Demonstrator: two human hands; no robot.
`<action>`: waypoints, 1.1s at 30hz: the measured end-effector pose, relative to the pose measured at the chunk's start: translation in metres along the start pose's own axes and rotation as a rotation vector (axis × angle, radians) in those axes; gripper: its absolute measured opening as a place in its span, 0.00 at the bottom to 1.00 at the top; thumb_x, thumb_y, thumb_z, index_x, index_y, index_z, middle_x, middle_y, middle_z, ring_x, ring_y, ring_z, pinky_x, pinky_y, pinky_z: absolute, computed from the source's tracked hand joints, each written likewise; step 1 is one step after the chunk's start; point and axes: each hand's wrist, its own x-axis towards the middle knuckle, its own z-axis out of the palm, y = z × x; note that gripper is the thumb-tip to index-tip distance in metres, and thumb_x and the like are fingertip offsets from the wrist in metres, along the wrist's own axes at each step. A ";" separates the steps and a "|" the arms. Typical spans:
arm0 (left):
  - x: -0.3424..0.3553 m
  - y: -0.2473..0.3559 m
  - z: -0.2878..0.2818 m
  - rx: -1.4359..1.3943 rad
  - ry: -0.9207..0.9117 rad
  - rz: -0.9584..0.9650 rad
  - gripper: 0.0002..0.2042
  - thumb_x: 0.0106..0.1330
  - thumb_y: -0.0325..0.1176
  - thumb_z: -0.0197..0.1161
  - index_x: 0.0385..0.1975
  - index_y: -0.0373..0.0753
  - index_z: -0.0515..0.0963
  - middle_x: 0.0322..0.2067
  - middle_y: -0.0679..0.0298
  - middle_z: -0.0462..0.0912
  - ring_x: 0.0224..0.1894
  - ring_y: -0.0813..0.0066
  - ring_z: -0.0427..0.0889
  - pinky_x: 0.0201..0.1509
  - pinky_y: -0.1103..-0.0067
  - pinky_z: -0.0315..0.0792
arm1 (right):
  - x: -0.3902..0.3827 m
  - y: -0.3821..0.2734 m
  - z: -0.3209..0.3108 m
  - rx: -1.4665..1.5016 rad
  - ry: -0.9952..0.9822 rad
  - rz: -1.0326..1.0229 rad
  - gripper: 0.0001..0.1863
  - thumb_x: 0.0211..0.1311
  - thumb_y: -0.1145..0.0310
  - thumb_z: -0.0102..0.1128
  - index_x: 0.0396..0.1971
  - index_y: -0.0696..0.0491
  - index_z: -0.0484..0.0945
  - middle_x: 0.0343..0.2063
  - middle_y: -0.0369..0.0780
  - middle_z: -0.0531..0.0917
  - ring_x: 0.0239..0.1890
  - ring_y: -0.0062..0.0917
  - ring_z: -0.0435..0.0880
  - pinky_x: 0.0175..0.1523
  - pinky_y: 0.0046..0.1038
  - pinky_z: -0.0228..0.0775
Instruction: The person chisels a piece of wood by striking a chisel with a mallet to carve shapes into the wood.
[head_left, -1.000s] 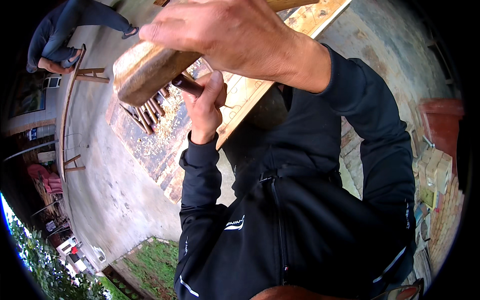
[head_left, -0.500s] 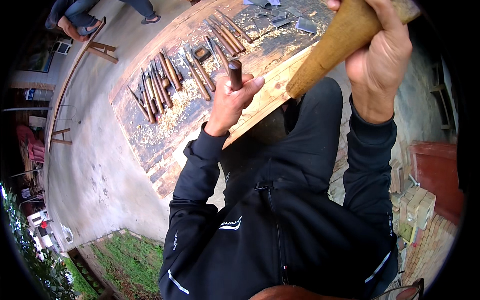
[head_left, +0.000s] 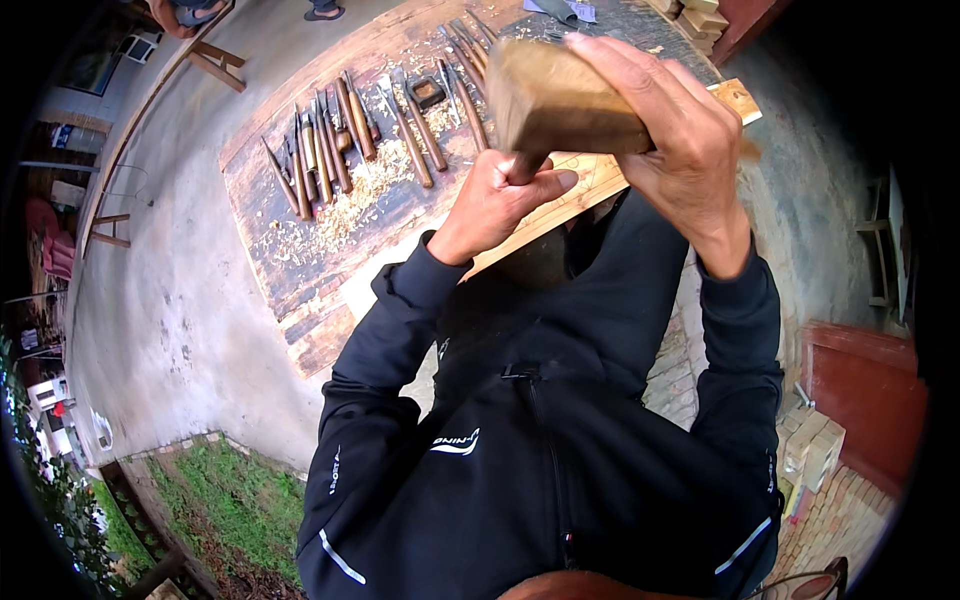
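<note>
In my left hand (head_left: 488,208), the wooden handle of a chisel (head_left: 524,168) stands nearly upright, with fingers wrapped round it and the thumb stretched along the board. The chisel's blade is hidden. My right hand (head_left: 690,140) grips a wooden mallet (head_left: 570,95), whose blocky head is over the top of the chisel handle; whether they touch I cannot tell. Beneath both hands lies a pale wooden board (head_left: 598,178) with curved pencil lines, crossing above my knees.
Several wood-handled carving tools (head_left: 325,155) lie in rows on the worn worktable (head_left: 385,45). Wood shavings (head_left: 362,205) surround them, near a small dark square box (head_left: 427,93). Beyond a wooden bench (head_left: 215,65), another person's hand (head_left: 172,18) shows. Stacked blocks (head_left: 812,440) stand at right.
The mallet has swung left and down from the upper right to the top of the chisel handle. My left hand keeps its hold. The view has shifted slightly.
</note>
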 end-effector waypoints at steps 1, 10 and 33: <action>-0.002 0.000 -0.002 0.010 0.002 0.007 0.23 0.68 0.39 0.71 0.15 0.40 0.68 0.17 0.76 0.59 0.24 0.88 0.56 0.26 0.79 0.52 | -0.001 -0.002 0.000 -0.062 -0.100 0.047 0.35 0.40 0.87 0.73 0.55 0.53 0.83 0.52 0.42 0.88 0.53 0.33 0.88 0.58 0.28 0.79; -0.001 0.002 -0.002 0.012 0.018 -0.012 0.22 0.68 0.38 0.71 0.15 0.40 0.69 0.16 0.77 0.60 0.23 0.89 0.57 0.26 0.80 0.52 | -0.010 0.002 0.013 -0.051 -0.049 0.108 0.35 0.46 0.86 0.69 0.58 0.45 0.83 0.50 0.38 0.88 0.50 0.32 0.88 0.55 0.28 0.79; -0.019 -0.006 -0.020 -0.548 0.687 0.357 0.26 0.84 0.47 0.46 0.18 0.47 0.55 0.13 0.73 0.52 0.14 0.83 0.48 0.18 0.79 0.45 | -0.179 0.045 0.026 0.986 0.094 1.320 0.17 0.66 0.73 0.66 0.50 0.65 0.75 0.41 0.47 0.86 0.31 0.22 0.85 0.35 0.25 0.79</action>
